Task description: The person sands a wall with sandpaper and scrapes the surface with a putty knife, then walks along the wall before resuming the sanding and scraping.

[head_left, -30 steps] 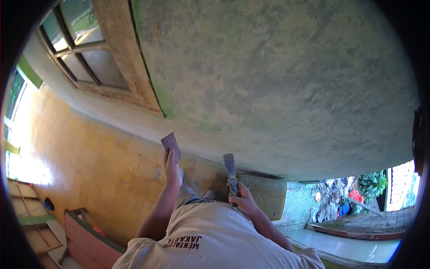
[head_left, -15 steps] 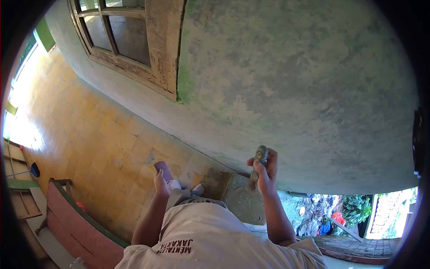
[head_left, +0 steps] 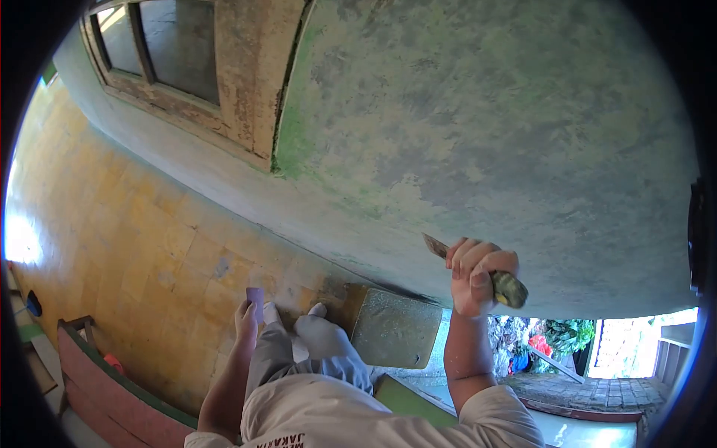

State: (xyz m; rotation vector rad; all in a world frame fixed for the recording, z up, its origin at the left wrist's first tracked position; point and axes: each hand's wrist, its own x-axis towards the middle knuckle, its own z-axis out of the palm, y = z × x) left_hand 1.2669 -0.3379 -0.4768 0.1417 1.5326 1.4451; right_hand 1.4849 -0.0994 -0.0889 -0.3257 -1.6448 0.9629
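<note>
My right hand (head_left: pixel 482 275) is wrapped round the dark, rounded handle of a scraper (head_left: pixel 510 290). The scraper's thin blade sticks out to the upper left, close to the mottled grey-green wall (head_left: pixel 478 149); whether it touches cannot be told. Low on the left, my left hand (head_left: pixel 244 322) grips a flat purplish piece (head_left: pixel 255 302), which stands up from the fingers above the tiled floor.
A wooden-framed window (head_left: pixel 250 89) is set in the wall at upper left. Yellowish tiles (head_left: pixel 164 246) cover the floor. A pink bench (head_left: pixel 112 388) stands at lower left. Beside my legs is a greenish slab (head_left: pixel 396 328). Plants (head_left: pixel 567 340) show at right.
My right hand has moved right and turned, so the blade now points up and left toward the wall. My left hand has shifted slightly left and down with the purplish piece. The view has shifted.
</note>
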